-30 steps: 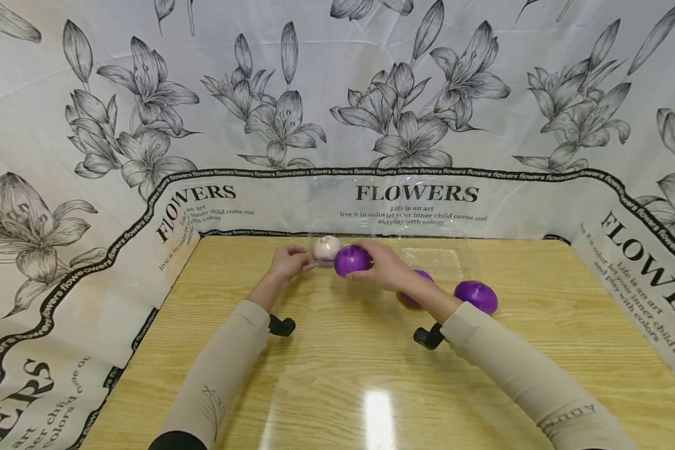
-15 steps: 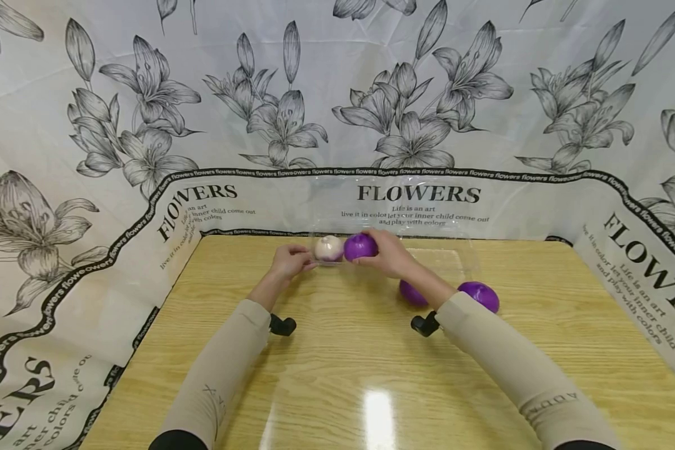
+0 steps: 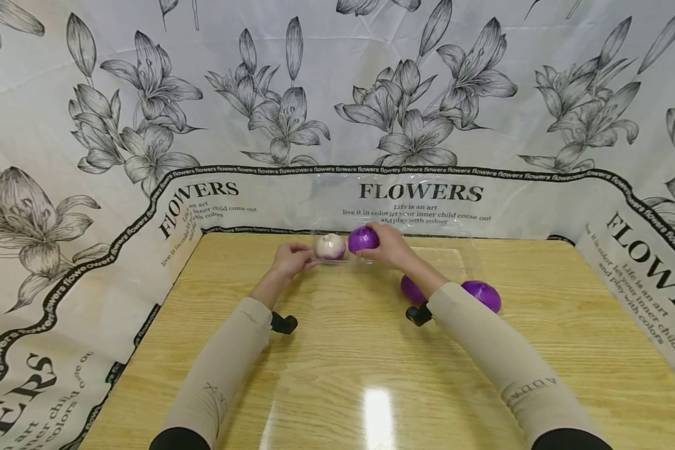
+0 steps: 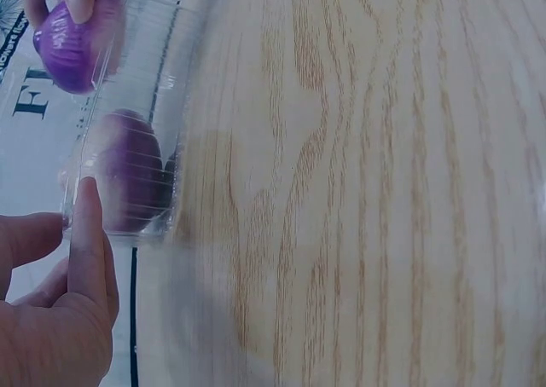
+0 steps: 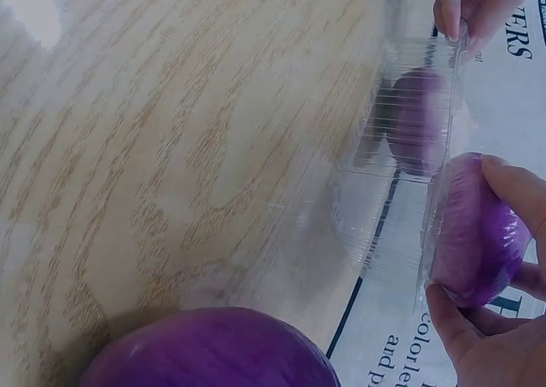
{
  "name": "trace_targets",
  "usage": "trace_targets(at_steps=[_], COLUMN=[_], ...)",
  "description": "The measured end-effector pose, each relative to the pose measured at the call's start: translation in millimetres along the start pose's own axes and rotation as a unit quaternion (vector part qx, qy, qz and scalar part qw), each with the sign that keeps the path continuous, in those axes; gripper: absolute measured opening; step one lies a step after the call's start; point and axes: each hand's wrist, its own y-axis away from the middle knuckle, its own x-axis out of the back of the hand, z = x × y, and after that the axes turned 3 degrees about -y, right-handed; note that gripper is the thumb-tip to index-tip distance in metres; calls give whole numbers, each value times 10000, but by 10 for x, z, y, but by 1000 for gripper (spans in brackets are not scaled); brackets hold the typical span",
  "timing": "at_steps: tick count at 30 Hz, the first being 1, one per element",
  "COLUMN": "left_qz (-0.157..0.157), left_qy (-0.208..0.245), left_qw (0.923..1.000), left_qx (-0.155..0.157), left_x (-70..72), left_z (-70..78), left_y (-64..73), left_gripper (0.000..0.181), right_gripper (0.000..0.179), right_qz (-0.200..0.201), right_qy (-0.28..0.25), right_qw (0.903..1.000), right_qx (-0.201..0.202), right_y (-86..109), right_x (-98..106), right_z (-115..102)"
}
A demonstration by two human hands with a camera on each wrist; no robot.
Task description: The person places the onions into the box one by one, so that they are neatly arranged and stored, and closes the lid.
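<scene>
My left hand [image 3: 292, 259] pinches the near left edge of a clear plastic container [image 5: 367, 208] between thumb and fingers. Inside its left end sits a pale and purple onion [image 3: 330, 247], seen through the ribbed wall in both wrist views. A glossy purple onion [image 3: 362, 240] is gripped in my right hand [image 3: 390, 247], just right of the first one. In the right wrist view this held onion [image 5: 478, 233] is right at the container's rim, with thumb and fingers around it.
Two more purple onions, one partly behind the right forearm [image 3: 412, 290] and one farther right [image 3: 482, 295], lie on the wooden table [image 3: 337, 350]. Another clear plastic tray [image 3: 441, 259] stands at the back right. Flower-printed cloth [image 3: 281, 206] hangs behind the table.
The right hand has carried its purple onion right and back, from in front of the pale onion to beside it over the container. The left hand stays at the container's edge.
</scene>
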Motion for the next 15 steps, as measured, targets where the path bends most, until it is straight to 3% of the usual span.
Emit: trace_targets(at_steps=[15], left_qz=[-24], left_qy=[16], left_qw=[10000], left_qx=[39], left_x=[7], left_z=[-1], left_y=[2], left_gripper=[35], right_gripper=[76], right_qz=[138], right_qy=[172], right_qw=[9997], right_qx=[-54], right_y=[-115], right_x=[-96], right_z=[21])
